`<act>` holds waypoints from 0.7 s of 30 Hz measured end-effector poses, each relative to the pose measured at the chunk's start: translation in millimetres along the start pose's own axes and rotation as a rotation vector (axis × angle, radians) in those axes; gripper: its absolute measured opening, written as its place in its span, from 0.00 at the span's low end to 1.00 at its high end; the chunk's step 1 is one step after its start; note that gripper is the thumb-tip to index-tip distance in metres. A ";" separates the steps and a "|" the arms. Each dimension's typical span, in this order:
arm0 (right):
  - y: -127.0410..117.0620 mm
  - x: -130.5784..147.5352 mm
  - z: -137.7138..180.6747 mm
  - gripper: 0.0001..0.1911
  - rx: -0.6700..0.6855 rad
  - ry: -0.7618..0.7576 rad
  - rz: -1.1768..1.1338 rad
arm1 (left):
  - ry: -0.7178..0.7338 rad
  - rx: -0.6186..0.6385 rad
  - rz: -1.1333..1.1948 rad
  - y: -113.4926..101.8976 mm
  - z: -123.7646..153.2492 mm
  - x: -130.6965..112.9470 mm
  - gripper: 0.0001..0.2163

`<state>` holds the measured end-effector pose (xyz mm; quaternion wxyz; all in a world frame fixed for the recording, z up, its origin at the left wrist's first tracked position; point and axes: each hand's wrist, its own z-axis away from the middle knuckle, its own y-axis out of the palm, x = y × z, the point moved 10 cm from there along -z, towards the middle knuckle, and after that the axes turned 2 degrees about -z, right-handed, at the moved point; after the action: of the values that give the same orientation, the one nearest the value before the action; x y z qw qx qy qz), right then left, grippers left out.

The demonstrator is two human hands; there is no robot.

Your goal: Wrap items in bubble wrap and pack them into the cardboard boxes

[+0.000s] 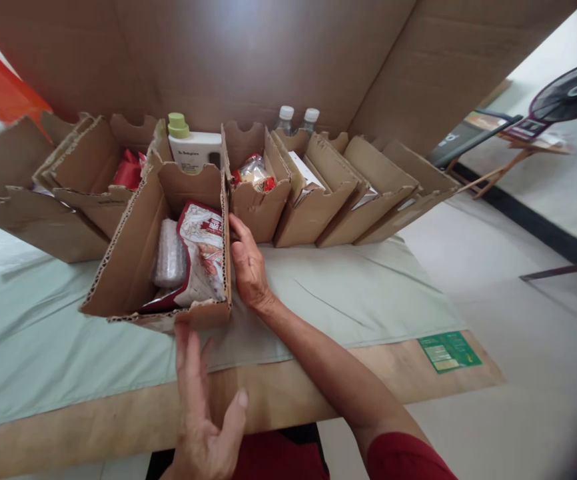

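Note:
A cardboard box (118,267) stands pulled forward of a row of similar boxes. In it lie a bubble-wrapped item (170,253) and a white and dark-red printed packet (203,247). My right hand (249,270) rests along the box's right side, fingers extended and partly hidden behind its edge. In front of the box, my left hand (206,413) is open, fingers pointing forward and thumb apart. Its fingertips are at the box's lower front; I cannot tell whether they touch. Neither hand is closed around anything.
Behind stand a white bottle with a green cap (196,148), a box with a clear-and-red packet (254,175), and two clear bottles (284,119). A tall cardboard panel (248,60) backs the row. A green cloth (328,287) covers the wooden table (118,423). A fan (576,90) stands right.

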<state>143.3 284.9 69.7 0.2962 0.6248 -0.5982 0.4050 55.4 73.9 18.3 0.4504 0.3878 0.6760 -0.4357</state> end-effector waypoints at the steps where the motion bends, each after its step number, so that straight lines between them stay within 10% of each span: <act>1: -3.4 -10.4 1.4 0.40 -0.025 0.028 -0.008 | 0.012 0.009 -0.020 1.6 -8.7 0.9 0.43; 11: -25.1 -84.3 11.5 0.29 -0.174 0.313 -0.007 | 0.053 -0.021 -0.014 27.4 -157.2 10.5 0.42; 21: -19.9 -83.2 12.3 0.31 -0.120 0.325 0.020 | 0.126 0.078 -0.074 31.0 -182.1 29.8 0.41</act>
<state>168.5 318.8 -5.7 0.4217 0.5262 -0.5718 0.4673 25.8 258.6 21.8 0.3750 0.4065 0.6992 -0.4529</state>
